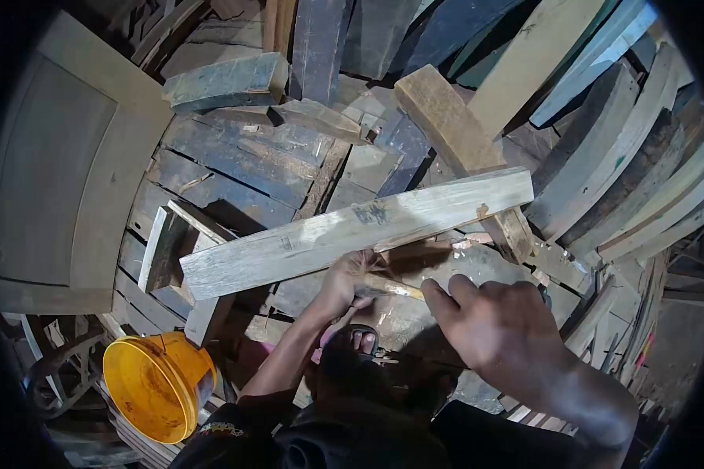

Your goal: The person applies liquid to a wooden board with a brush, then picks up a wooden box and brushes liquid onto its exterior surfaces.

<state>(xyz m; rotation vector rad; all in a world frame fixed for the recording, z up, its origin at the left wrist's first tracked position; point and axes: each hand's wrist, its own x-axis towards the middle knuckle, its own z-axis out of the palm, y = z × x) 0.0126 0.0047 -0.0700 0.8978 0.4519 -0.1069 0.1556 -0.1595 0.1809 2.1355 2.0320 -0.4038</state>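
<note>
The left hand (pixel 343 283) has its grip closed on a wood strip (pixel 395 288), just below a long plank (pixel 352 230). The right hand (pixel 502 328) touches the strip's other end, but I cannot tell whether its grip is closed.

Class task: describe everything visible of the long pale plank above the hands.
The long pale plank is rough, weathered, greyish wood with a dark smudge near mid-length and a chipped lower edge. It lies tilted, right end higher, across a thicker beam and dark boards. The left hand, shut on a thin stick, touches its lower edge.
</note>
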